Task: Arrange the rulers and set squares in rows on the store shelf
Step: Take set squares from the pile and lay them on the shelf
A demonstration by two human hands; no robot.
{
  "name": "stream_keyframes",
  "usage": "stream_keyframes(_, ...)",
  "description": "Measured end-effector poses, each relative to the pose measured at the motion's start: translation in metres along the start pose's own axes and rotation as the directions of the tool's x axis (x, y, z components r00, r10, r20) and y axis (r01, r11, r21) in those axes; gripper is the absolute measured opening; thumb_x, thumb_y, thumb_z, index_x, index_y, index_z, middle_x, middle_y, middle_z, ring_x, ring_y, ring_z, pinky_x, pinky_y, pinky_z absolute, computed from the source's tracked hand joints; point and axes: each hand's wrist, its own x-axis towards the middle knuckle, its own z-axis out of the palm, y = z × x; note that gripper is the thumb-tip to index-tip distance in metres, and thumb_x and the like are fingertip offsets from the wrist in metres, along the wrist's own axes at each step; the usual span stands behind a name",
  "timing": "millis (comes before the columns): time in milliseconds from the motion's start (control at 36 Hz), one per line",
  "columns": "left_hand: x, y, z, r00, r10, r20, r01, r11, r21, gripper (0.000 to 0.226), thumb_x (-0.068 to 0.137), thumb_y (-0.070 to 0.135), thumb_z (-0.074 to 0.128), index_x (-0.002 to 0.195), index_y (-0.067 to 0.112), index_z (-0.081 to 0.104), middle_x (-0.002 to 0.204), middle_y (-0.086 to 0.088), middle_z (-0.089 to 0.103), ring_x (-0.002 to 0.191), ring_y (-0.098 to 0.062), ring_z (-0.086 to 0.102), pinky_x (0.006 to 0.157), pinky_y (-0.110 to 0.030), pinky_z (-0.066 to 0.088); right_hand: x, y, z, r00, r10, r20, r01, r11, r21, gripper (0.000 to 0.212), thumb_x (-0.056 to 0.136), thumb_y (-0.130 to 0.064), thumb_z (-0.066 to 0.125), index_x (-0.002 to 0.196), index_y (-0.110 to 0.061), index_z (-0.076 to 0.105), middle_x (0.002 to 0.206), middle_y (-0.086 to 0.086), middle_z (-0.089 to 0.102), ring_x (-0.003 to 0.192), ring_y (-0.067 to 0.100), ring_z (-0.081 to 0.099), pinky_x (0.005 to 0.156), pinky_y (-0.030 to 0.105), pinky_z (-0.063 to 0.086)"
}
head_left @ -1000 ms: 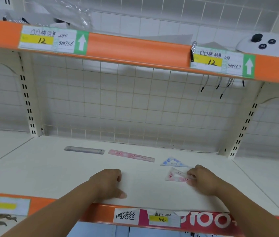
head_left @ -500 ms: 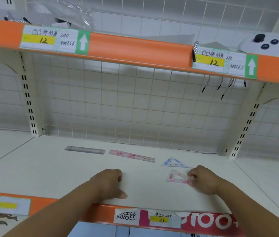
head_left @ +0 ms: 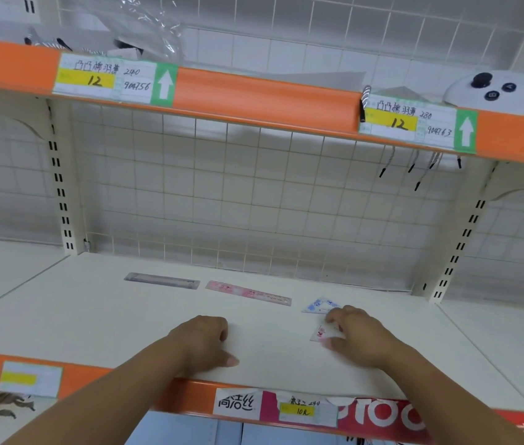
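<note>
On the white shelf board [head_left: 93, 316] a grey ruler [head_left: 161, 280] and a pink ruler [head_left: 248, 293] lie end to end in a row near the back. To their right lies a blue set square [head_left: 318, 306]. Just in front of it is a pink set square [head_left: 320, 334], mostly covered by my right hand [head_left: 360, 335], whose fingers and thumb pinch it from both sides. My left hand [head_left: 204, 343] rests on the shelf near the front edge, fingers loosely curled, thumb out, holding nothing.
A wire grid [head_left: 254, 203] closes the back of the shelf between two slotted uprights. The orange-edged upper shelf [head_left: 264, 97] hangs overhead with price tags, and a white controller [head_left: 498, 91] lies on it at the right. Labels line the orange front edge [head_left: 190, 399].
My right hand has slid left and forward over the pink set square, now covering most of it and turning it. My left hand has stayed in place.
</note>
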Motion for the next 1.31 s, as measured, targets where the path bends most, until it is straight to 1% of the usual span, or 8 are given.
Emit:
stream_keyframes(111,-0.005,-0.001,-0.002,0.998,-0.016,-0.06,0.019,0.999,0.051,0.03,0.086,0.051,0.06,0.092,0.024,0.049,0.113,0.003,0.058,0.093,-0.013,0.048,0.083,-0.026,0.041,-0.002,-0.024,0.001,0.998,-0.061,0.002,0.061,0.997,-0.049,0.02,0.093,-0.045,0.051,0.095,-0.025,0.049,0.1,-0.007,0.051,0.09,0.013,0.047,0.076,0.027,0.038)
stream_keyframes(194,-0.009,-0.002,-0.007,0.994,-0.023,-0.107,0.031,0.997,0.073,0.036,0.088,0.055,0.057,0.074,0.026,0.041,0.097,0.004,0.054,0.088,-0.014,0.047,0.078,-0.027,0.041,-0.002,-0.038,0.002,0.997,-0.082,-0.013,0.081,0.994,-0.075,0.032,0.095,-0.045,0.047,0.072,-0.025,0.04,0.077,-0.009,0.048,0.078,0.014,0.046,0.058,0.024,0.033)
stream_keyframes(250,-0.013,-0.003,-0.011,0.991,-0.028,-0.133,0.037,0.997,0.07,0.035,0.089,0.055,0.055,0.079,0.023,0.044,0.098,0.001,0.056,0.087,-0.015,0.048,0.077,-0.028,0.041,-0.001,-0.048,0.002,0.995,-0.098,-0.024,0.096,0.992,-0.08,0.039,0.095,-0.047,0.045,0.064,-0.026,0.034,0.068,-0.011,0.042,0.074,0.014,0.045,0.055,0.023,0.03)
stream_keyframes(472,-0.036,-0.011,-0.022,0.977,-0.095,-0.19,0.105,0.994,0.043,0.028,0.091,0.046,0.055,0.088,0.019,0.048,0.109,-0.003,0.061,0.097,-0.021,0.054,0.078,-0.028,0.041,0.001,-0.095,-0.006,0.978,-0.207,-0.015,0.205,0.974,-0.092,0.033,0.094,-0.048,0.046,0.073,-0.023,0.042,0.086,-0.004,0.052,0.081,0.016,0.049,0.07,0.029,0.041)
stream_keyframes(750,-0.077,-0.045,-0.026,0.95,-0.216,-0.224,0.215,0.976,-0.029,0.032,0.092,0.042,0.055,0.07,0.026,0.039,0.09,0.004,0.05,0.084,-0.016,0.046,0.072,-0.027,0.038,0.005,-0.163,-0.004,0.917,-0.398,0.02,0.398,0.914,-0.084,0.034,0.092,-0.048,0.048,0.069,-0.025,0.04,0.078,-0.005,0.05,0.08,0.018,0.052,0.058,0.026,0.033)
stream_keyframes(944,-0.115,-0.082,-0.035,0.92,-0.302,-0.25,0.302,0.952,-0.04,0.035,0.092,0.042,0.054,0.068,0.026,0.035,0.091,0.004,0.05,0.085,-0.015,0.046,0.071,-0.027,0.038,0.003,-0.227,-0.004,0.854,-0.52,0.013,0.519,0.85,-0.09,0.03,0.092,-0.047,0.05,0.083,-0.019,0.051,0.086,-0.002,0.056,0.082,0.019,0.053,0.067,0.029,0.039)
stream_keyframes(1111,-0.151,-0.133,-0.046,0.893,-0.366,-0.262,0.364,0.93,-0.059,0.033,0.092,0.04,0.054,0.068,0.025,0.037,0.079,0.007,0.045,0.083,-0.016,0.045,0.068,-0.027,0.036,0.003,-0.292,-0.001,0.812,-0.584,0.01,0.582,0.807,-0.098,0.037,0.091,-0.046,0.051,0.065,-0.025,0.036,0.086,-0.004,0.052,0.082,0.018,0.046,0.065,0.029,0.036)
stream_keyframes(1306,-0.206,-0.209,-0.065,0.857,-0.414,-0.308,0.422,0.906,-0.045,0.026,0.089,0.036,0.057,0.075,0.019,0.044,0.087,-0.003,0.054,0.088,-0.024,0.054,0.07,-0.029,0.042,0.001,-0.39,0.003,0.764,-0.645,0.015,0.642,0.758,-0.111,0.038,0.091,-0.045,0.05,0.064,-0.025,0.034,0.087,-0.004,0.05,0.086,0.02,0.046,0.065,0.029,0.034)
